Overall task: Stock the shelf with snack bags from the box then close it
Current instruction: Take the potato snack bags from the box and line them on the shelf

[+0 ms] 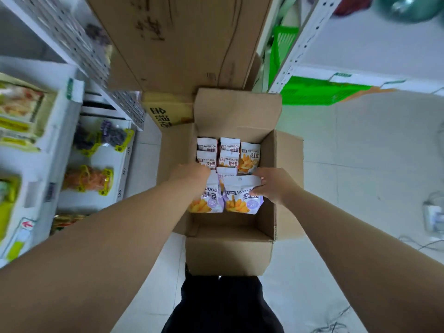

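Bags (pixel 230 152) of potato snacks are packed upright in rows against the far wall of the box (pixel 229 253), which stands open on the floor (pixel 360 164) with its flaps (pixel 237 109) folded outward; the near part of the box shows bare cardboard. Two more bags are held side by side, touching, at the middle of the box. The left bag (pixel 206 203) is gripped at its top by the left hand (pixel 192 176), whose fingers are curled over the upper edge and mostly hidden behind it. The right bag (pixel 242 203) is pinched near its upper right corner by the right hand (pixel 274 186), with the thumb laid on the front and the fingers hooked over the top. The bags are judged to be light and air-filled, with slick film and brittle contents, so a firm squeeze on the belly is to be avoided. The flat sealed strip along the top is judged the best place to hold, since it is stiff and can be pinched without slipping. The shelf (pixel 123 169) to be stocked is seen at the left, just beside the box, with other packets laid on it. With many bags in the box, closing is judged to be a long way off.
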